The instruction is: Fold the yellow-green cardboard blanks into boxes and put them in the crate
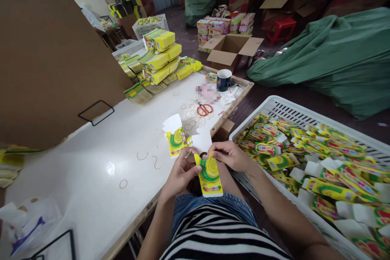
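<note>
Over my lap I hold a small yellow and green printed box (pixel 209 175), its white top flap (pixel 202 141) raised. My left hand (pixel 183 168) grips the box at its upper left edge, thumb on the front. At the top right corner, the fingers of my right hand (pixel 230 155) pinch the edge by the opening. Whether anything is inside the box cannot be seen. Just left of my hands, another yellow carton (pixel 176 140) with a white flap lies on the white table (pixel 100 162), near its edge.
A white basket (pixel 274 103) of printed cartons stands at my right. Red-handled scissors (pixel 204 109), rubber bands (pixel 123 184) and a dark mug (pixel 224 80) lie across the table. Yellow carton stacks (pixel 160 59) are at the back. A brown board (pixel 55 61) rises at left.
</note>
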A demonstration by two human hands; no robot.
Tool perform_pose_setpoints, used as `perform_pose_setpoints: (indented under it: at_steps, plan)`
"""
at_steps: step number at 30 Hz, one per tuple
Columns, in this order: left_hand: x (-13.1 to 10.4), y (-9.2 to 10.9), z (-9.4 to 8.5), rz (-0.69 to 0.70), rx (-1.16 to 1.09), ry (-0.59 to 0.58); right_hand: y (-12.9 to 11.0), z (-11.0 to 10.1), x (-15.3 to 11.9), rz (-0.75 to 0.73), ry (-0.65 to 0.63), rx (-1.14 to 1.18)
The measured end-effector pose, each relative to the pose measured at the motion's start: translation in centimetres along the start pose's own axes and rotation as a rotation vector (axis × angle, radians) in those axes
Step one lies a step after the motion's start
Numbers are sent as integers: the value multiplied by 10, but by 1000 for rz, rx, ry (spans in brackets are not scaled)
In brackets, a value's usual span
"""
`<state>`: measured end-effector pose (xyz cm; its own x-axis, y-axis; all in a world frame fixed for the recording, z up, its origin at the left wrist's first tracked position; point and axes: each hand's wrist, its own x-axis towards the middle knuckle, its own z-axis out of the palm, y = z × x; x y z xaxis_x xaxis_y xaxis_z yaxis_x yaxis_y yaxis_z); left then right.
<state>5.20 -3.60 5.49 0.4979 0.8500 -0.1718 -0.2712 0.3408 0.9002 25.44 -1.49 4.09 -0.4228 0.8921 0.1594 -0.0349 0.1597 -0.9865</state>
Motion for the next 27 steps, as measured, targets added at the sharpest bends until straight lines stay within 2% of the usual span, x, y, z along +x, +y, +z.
perform_pose_setpoints:
  at_steps: [6,10,11,12,14,16,20,25,27]
  plan:
    - [5,-4,1,-44,-15,1,3,-2,-1,-16,51,-87]
    - [11,-12,1,41,143,109,9,-4,-1,-23,343,-64]
    - [12,-15,1,61,208,138,9,-5,-1,-15,372,-43]
    - [13,-17,1,75,273,160,8,-5,-1,9,339,-25]
    - [14,-20,1,93,367,178,5,-6,-1,93,171,-29]
    - [14,-21,1,101,389,153,1,-6,-1,168,63,-114]
    - [15,-20,2,84,310,81,-2,-3,0,196,121,-396]
    - [18,-20,5,108,248,102,-3,4,2,222,102,-533]
    - [20,-20,6,107,237,114,-1,7,4,252,136,-605]
